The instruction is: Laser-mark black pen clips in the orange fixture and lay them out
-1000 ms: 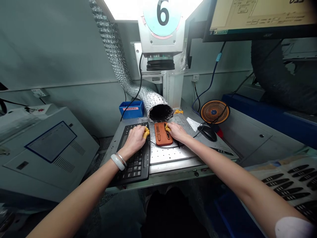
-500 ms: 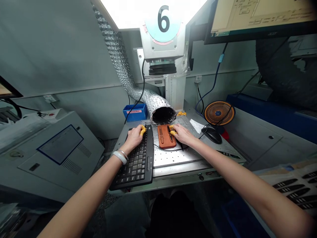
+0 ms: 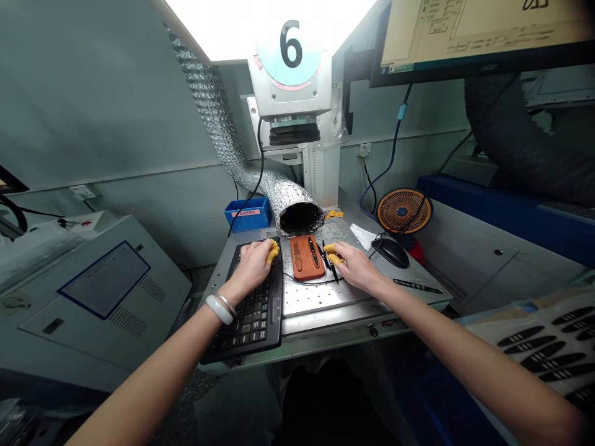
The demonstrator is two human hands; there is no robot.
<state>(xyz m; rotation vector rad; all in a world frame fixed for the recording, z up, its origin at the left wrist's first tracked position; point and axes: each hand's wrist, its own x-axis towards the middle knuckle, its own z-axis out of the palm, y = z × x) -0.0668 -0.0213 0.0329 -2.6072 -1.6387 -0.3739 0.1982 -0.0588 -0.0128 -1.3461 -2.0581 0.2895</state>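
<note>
My left hand (image 3: 253, 267) rests on the right end of a black keyboard (image 3: 251, 316), with yellow finger cots on its fingertips and a pale bangle on the wrist. My right hand (image 3: 354, 267), also wearing yellow cots, sits on the perforated metal plate (image 3: 316, 297) just right of a rust-orange case (image 3: 307, 257). That case holds a slim black pen (image 3: 314, 252) and a brown pen-shaped piece. Another slim black pen (image 3: 331, 265) stands pinched in my right fingertips, its upper part partly hidden by them.
A laser marking head (image 3: 290, 80) hangs above the plate, and a foil duct (image 3: 297, 210) ends behind it. Behind the plate stands a blue bin (image 3: 248, 214). To the right lie a black mouse (image 3: 390, 252), a black pen (image 3: 417, 285) and an orange fan (image 3: 403, 210).
My right hand has moved slightly right, off the case's edge, with the black pen at its fingertips. My left hand stays on the keyboard. The whole view has shifted slightly with my head.
</note>
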